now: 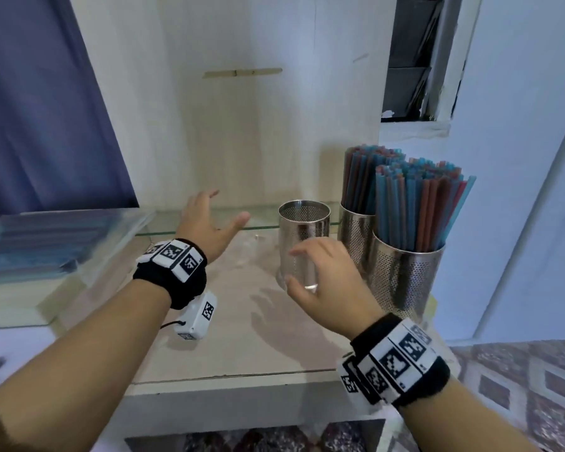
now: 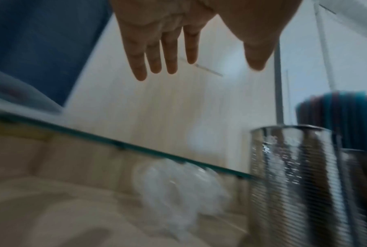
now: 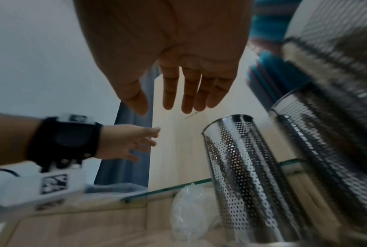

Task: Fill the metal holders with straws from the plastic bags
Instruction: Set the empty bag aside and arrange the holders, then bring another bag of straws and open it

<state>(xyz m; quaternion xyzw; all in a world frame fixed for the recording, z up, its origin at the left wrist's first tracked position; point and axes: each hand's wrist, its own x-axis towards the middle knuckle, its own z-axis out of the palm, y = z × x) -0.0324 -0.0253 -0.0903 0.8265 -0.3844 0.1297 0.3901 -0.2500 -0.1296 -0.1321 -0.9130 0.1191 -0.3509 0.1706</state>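
An empty perforated metal holder [image 1: 302,236] [image 3: 239,168] [image 2: 292,180] stands on the pale shelf top. Two more holders [image 1: 402,282] [image 1: 356,236] to its right are packed with blue and red straws [image 1: 418,203]. My right hand [image 1: 320,278] [image 3: 176,93] hovers just in front of the empty holder, fingers straight and spread, holding nothing. My left hand [image 1: 209,220] [image 2: 178,55] reaches out to the left of it, above the glass shelf edge, also open and empty. A plastic bag of straws [image 1: 36,243] lies flat at the far left.
A crumpled clear plastic bag [image 3: 191,210] [image 2: 178,187] lies under the glass shelf [image 1: 163,231] behind the empty holder. A blue curtain [image 1: 36,102] hangs at the left. The wooden back panel [image 1: 258,125] closes off the rear; the shelf top's front edge [image 1: 235,376] is near me.
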